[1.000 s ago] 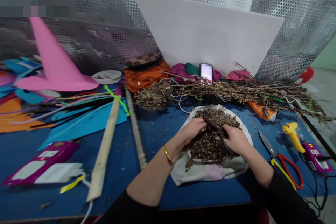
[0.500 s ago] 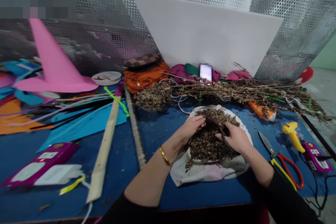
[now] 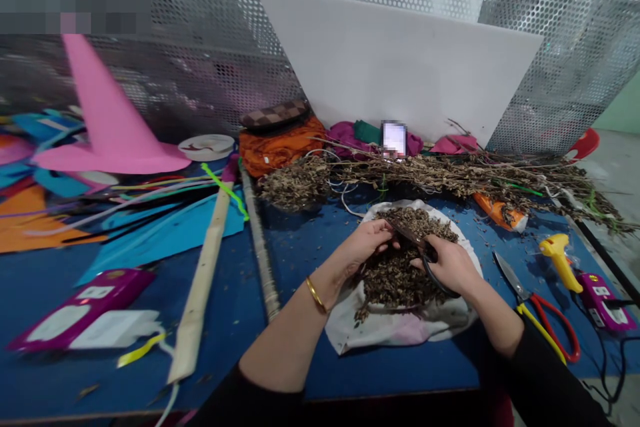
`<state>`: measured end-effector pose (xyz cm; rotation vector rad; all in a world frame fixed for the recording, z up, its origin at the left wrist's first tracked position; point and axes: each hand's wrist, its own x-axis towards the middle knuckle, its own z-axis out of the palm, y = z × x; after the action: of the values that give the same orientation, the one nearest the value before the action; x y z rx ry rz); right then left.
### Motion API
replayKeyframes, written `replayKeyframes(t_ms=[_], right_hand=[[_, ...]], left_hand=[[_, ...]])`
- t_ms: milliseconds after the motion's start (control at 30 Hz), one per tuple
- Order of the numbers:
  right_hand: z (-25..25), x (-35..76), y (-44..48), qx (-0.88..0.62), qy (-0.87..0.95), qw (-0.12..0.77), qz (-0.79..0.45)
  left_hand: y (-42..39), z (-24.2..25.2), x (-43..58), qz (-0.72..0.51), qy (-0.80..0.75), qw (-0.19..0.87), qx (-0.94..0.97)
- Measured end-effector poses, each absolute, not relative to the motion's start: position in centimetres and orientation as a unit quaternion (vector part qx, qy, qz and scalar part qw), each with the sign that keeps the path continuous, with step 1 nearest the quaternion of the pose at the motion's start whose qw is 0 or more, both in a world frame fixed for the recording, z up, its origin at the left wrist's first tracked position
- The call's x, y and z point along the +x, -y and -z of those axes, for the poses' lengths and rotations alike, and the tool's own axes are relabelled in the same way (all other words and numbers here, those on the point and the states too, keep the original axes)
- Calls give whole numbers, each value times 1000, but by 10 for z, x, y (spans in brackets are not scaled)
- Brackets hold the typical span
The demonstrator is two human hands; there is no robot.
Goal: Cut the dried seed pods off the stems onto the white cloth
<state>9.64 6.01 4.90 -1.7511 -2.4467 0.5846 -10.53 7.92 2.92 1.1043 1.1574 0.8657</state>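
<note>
Dry brown plant bits (image 3: 400,283) lie heaped on a white cloth (image 3: 350,330) in the middle of the blue table. Over the heap, my right hand (image 3: 447,263) is closed on the dark handles of a pair of scissors (image 3: 431,267), whose blades point up and left. My left hand (image 3: 373,240) is at the heap's left side, near the blade tips, its fingers pinched together; what they hold, if anything, is too small to name.
Red-and-yellow-handled shears (image 3: 517,283), a yellow glue gun (image 3: 563,260) and a purple power strip (image 3: 603,303) lie right. Dried stalks (image 3: 440,173) stretch behind the cloth. Left are a wooden stick (image 3: 200,293), a wrapped rod (image 3: 260,247) and a pink cone hat (image 3: 107,120).
The view has shifted slightly, so the table items appear a little further right. The scissors' blades show more clearly between my hands, which stay over the heap.
</note>
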Motion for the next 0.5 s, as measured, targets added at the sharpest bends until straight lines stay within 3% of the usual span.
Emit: replayKeyframes(t_ms=[500], right_hand=[[-45,96,-59,-568,798,74,-189]], left_hand=[[-81,-22,-105,-384,-546,497,554]])
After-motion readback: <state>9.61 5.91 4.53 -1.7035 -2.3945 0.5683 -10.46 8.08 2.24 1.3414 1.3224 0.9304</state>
